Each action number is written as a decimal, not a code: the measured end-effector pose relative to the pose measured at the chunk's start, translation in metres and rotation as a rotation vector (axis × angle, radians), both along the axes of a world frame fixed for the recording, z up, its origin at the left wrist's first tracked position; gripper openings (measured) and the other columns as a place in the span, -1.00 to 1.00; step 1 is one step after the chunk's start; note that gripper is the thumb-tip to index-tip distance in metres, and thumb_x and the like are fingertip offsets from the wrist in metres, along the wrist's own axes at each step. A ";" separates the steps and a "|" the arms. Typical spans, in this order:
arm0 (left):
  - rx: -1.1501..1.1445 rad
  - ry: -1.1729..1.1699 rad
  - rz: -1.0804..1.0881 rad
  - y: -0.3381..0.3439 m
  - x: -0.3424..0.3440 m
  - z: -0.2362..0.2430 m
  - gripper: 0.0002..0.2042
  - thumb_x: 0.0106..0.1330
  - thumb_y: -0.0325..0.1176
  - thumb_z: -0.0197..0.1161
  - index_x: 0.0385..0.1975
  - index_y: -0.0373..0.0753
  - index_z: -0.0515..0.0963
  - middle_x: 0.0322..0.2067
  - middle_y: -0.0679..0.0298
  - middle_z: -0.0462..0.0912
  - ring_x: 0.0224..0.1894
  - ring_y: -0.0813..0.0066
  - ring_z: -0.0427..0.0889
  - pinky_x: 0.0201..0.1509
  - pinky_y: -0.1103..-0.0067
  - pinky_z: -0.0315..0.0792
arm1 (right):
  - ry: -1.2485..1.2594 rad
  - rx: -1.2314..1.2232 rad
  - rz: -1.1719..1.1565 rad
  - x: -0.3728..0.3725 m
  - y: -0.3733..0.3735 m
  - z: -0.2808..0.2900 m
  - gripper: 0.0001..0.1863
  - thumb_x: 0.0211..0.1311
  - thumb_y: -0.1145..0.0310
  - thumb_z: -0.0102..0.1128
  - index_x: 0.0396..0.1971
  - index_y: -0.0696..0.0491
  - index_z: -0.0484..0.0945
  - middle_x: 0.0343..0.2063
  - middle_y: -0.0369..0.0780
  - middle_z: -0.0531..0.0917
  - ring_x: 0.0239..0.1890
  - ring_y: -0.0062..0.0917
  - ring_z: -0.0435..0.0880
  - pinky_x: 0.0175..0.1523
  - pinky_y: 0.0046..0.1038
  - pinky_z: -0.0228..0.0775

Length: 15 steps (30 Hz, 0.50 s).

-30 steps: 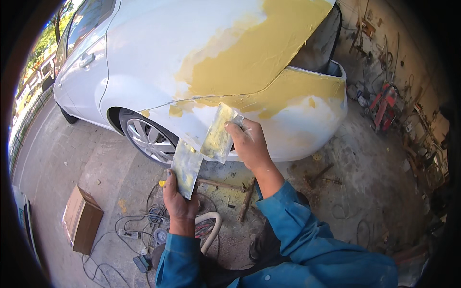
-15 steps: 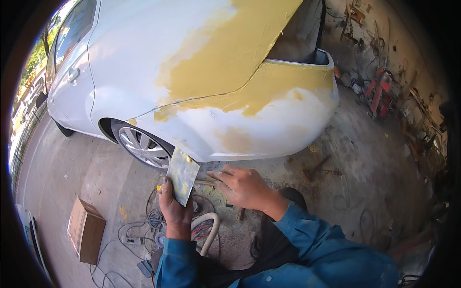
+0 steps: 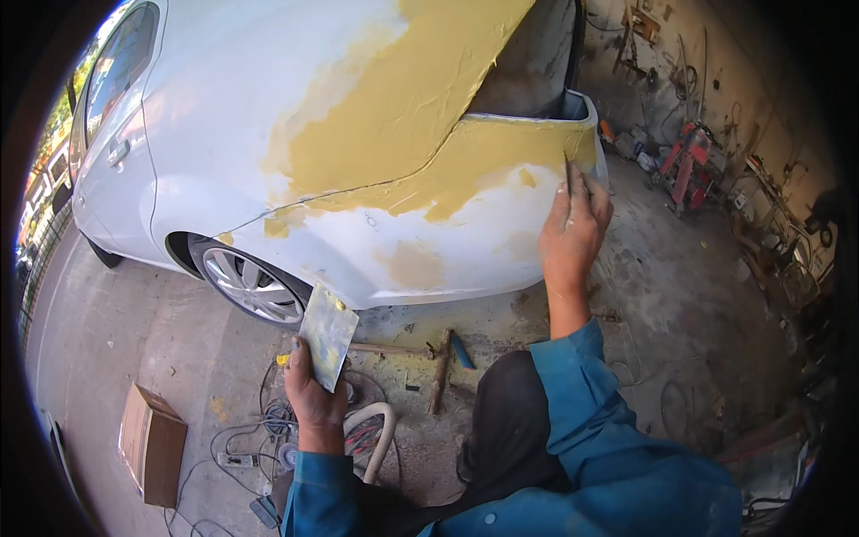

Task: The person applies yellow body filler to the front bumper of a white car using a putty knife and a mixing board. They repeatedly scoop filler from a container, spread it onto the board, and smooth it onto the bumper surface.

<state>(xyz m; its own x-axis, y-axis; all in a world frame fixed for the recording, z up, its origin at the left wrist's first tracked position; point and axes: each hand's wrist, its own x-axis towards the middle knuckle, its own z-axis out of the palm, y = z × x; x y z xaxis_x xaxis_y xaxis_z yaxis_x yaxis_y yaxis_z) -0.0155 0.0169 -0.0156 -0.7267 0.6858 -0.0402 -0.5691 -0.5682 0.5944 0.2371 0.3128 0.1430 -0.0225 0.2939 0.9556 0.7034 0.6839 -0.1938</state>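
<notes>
My left hand (image 3: 313,398) grips a thin flat mixing plate (image 3: 327,338) smeared with yellow filler, tilted beside the rear wheel (image 3: 252,285). Raised to the car's rear corner, my right hand (image 3: 577,228) pinches a thin, dark putty spreader (image 3: 566,166), seen nearly edge-on. Its tip is at the filler near the bumper's end; whether it touches cannot be made out. Yellow body filler (image 3: 376,134) covers a wide patch of the white car's (image 3: 210,170) rear panel and upper bumper (image 3: 465,259). A dark opening (image 3: 528,67) shows above the bumper.
A cardboard box (image 3: 152,443) stands on the floor at left. Cables (image 3: 279,413) and a pale bent hose (image 3: 385,438) lie near my knees, beside a wooden T-shaped piece (image 3: 438,371). A red jack-like machine (image 3: 689,166) stands by the cluttered right wall.
My right hand has moved from beside the plate up and right to the bumper corner with the spreader. My left hand and the plate have shifted slightly left and down in view.
</notes>
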 end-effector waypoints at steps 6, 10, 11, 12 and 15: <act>0.012 -0.004 0.005 -0.006 -0.003 0.001 -0.61 0.78 -0.09 0.17 0.31 -0.27 0.63 0.11 0.22 0.86 0.05 0.38 0.88 0.05 0.45 0.74 | -0.181 -0.075 0.117 -0.076 -0.051 -0.037 -0.33 0.29 0.46 0.49 0.45 0.09 0.64 0.24 -0.08 0.64 0.21 -0.02 0.56 0.34 0.00 0.40; 0.050 0.004 -0.010 -0.007 -0.007 -0.003 -0.60 0.79 -0.10 0.17 0.31 -0.31 0.61 0.14 0.17 0.85 0.09 0.33 0.88 0.13 0.41 0.75 | -0.332 -0.273 0.493 -0.091 -0.072 -0.063 -0.50 0.38 0.54 0.42 0.32 0.16 0.73 0.12 -0.10 0.69 0.13 -0.06 0.63 0.31 -0.09 0.51; 0.054 0.013 -0.018 -0.006 -0.008 -0.004 -0.60 0.79 -0.08 0.16 0.32 -0.28 0.60 0.14 0.19 0.85 0.08 0.34 0.89 0.07 0.43 0.77 | -0.318 -0.248 0.473 -0.087 -0.076 -0.070 -0.46 0.35 0.53 0.43 0.35 0.14 0.72 0.10 -0.10 0.70 0.13 -0.07 0.63 0.30 -0.09 0.51; 0.070 0.011 -0.022 -0.005 -0.008 -0.001 -0.60 0.79 -0.09 0.16 0.33 -0.28 0.60 0.14 0.18 0.85 0.09 0.33 0.89 0.10 0.41 0.77 | -0.307 -0.223 0.456 -0.081 -0.077 -0.073 -0.41 0.32 0.52 0.44 0.38 0.12 0.70 0.08 -0.11 0.70 0.13 -0.07 0.63 0.28 -0.08 0.52; 0.084 -0.006 -0.005 -0.013 -0.008 0.001 -0.60 0.80 -0.10 0.15 0.31 -0.29 0.61 0.16 0.16 0.84 0.11 0.27 0.89 0.22 0.34 0.74 | -0.149 -0.095 0.371 -0.075 -0.074 -0.051 -0.38 0.33 0.62 0.40 0.43 0.11 0.68 0.09 -0.09 0.69 0.09 -0.06 0.60 0.27 -0.08 0.50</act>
<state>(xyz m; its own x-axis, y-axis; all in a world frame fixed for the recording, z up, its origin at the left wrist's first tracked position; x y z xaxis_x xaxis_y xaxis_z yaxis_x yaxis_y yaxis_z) -0.0233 0.0042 -0.0149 -0.7230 0.6907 0.0137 -0.5754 -0.6130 0.5414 0.1621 0.2388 0.0920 -0.2800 0.3263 0.9028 0.4377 0.8804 -0.1825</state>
